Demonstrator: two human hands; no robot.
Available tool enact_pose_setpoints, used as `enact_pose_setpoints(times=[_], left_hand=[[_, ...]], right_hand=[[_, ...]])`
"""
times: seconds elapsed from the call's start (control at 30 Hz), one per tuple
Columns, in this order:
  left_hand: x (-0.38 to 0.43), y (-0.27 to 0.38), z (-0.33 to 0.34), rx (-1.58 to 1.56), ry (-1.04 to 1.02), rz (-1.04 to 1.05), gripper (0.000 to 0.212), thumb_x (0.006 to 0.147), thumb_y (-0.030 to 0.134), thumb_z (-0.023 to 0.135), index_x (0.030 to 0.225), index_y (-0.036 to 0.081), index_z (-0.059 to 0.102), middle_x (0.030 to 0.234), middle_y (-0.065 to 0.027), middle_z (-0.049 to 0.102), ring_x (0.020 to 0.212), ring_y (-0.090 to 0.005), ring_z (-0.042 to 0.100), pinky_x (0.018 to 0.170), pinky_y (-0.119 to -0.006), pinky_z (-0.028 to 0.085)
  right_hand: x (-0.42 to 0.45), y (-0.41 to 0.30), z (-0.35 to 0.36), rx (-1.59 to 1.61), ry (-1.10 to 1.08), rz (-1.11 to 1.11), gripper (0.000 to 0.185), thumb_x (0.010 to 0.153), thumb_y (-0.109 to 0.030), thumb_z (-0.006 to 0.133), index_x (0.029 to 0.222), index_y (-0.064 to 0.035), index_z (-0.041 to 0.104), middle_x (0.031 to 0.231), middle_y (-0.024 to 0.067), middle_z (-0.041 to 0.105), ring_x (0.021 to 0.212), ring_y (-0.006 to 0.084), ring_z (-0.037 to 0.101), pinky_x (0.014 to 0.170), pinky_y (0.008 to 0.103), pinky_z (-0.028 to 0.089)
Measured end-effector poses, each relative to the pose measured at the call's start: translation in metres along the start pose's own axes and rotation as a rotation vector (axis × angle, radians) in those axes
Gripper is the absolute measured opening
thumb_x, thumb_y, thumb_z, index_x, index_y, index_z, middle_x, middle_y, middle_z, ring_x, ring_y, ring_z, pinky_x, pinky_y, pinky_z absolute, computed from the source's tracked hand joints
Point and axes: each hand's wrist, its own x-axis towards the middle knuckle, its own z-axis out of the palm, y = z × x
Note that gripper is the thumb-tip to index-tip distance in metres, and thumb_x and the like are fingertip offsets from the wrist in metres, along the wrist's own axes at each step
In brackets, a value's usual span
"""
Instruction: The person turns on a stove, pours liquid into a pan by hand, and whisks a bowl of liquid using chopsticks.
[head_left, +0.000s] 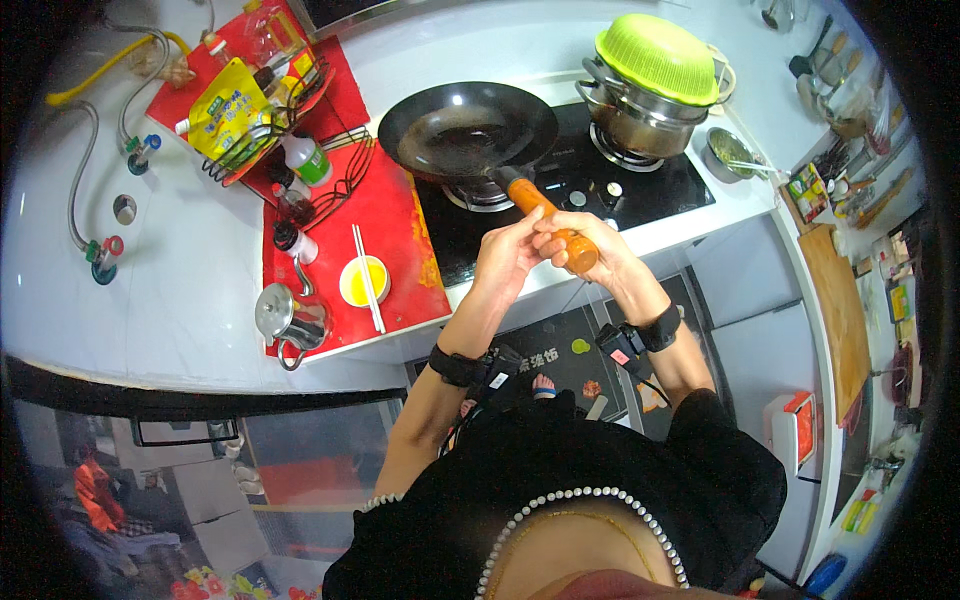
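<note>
A dark wok (469, 139) is over the left burner (476, 199) of a black glass gas hob (555, 184). Its inside has a dull sheen and shows no food. My right hand (592, 244) is wrapped round the orange wooden handle (529, 196), near its rounded end. My left hand (508, 247) meets the right at the handle, its thumb against the wood and its other fingers partly hidden. To the left, a small white bowl (346, 294) contains yellow liquid, and a pair of white chopsticks (369, 281) lies across its rim.
A steel pot (645, 131) under a green plastic basket (656, 60) occupies the right burner. Beside it stands a metal bowl (724, 169) holding greens. Left, a red mat (397, 292) bears a steel oil pot (289, 319), a wire rack (360, 165) and several condiment bottles (307, 160).
</note>
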Motion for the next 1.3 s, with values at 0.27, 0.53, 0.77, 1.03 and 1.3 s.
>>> enact_pose_setpoints(times=[0.27,0.53,0.77,1.03,1.3], left_hand=[[-0.006,-0.027,-0.036,-0.217,-0.313,-0.006,0.025,0.091,0.020,0.047,0.098,-0.004,0.054,0.080,-0.0075,0.058,0.070,-0.0183,0.057,0.066,-0.030,0.047],[-0.033,-0.072,-0.034,-0.036,-0.269,-0.112,0.028,0.091,0.012,0.046,0.111,-0.007,0.050,0.099,-0.0117,0.059,0.087,-0.0185,0.058,0.076,-0.033,0.048],[-0.024,-0.069,-0.020,0.172,-0.128,-0.121,0.027,0.088,0.013,0.053,0.104,-0.009,0.055,0.097,-0.0116,0.060,0.084,-0.0167,0.059,0.075,-0.029,0.049],[0.010,-0.018,-0.003,0.182,-0.010,0.021,0.026,0.086,0.017,0.057,0.093,-0.008,0.058,0.085,-0.0107,0.061,0.073,-0.0164,0.062,0.070,-0.028,0.051],[0.015,0.008,-0.021,-0.062,-0.035,0.041,0.025,0.089,0.024,0.052,0.093,-0.001,0.055,0.074,-0.0033,0.055,0.063,-0.0125,0.053,0.058,-0.027,0.045]], right_hand=[[-0.013,0.018,0.014,-0.512,0.131,-0.032,0.015,0.076,-0.012,0.058,0.078,0.0027,0.055,0.067,0.0071,0.054,0.051,0.0137,0.053,0.044,0.0277,0.046],[-0.061,0.066,-0.030,-0.587,0.086,-0.150,0.021,0.077,-0.012,0.057,0.090,0.0025,0.049,0.066,0.0052,0.051,0.048,0.0126,0.052,0.041,0.0259,0.046],[-0.057,0.063,-0.062,-0.336,-0.007,-0.108,0.023,0.080,-0.015,0.056,0.095,-0.0003,0.047,0.071,0.0032,0.049,0.052,0.0099,0.050,0.044,0.0241,0.045],[-0.011,0.009,-0.036,-0.020,-0.050,-0.038,0.017,0.082,-0.014,0.055,0.088,0.0006,0.049,0.074,0.0060,0.052,0.055,0.0094,0.050,0.045,0.0183,0.041],[0.020,-0.008,0.008,-0.064,-0.067,0.039,0.015,0.080,-0.009,0.056,0.085,0.0047,0.052,0.072,0.0095,0.054,0.056,0.0148,0.054,0.047,0.0258,0.047]])
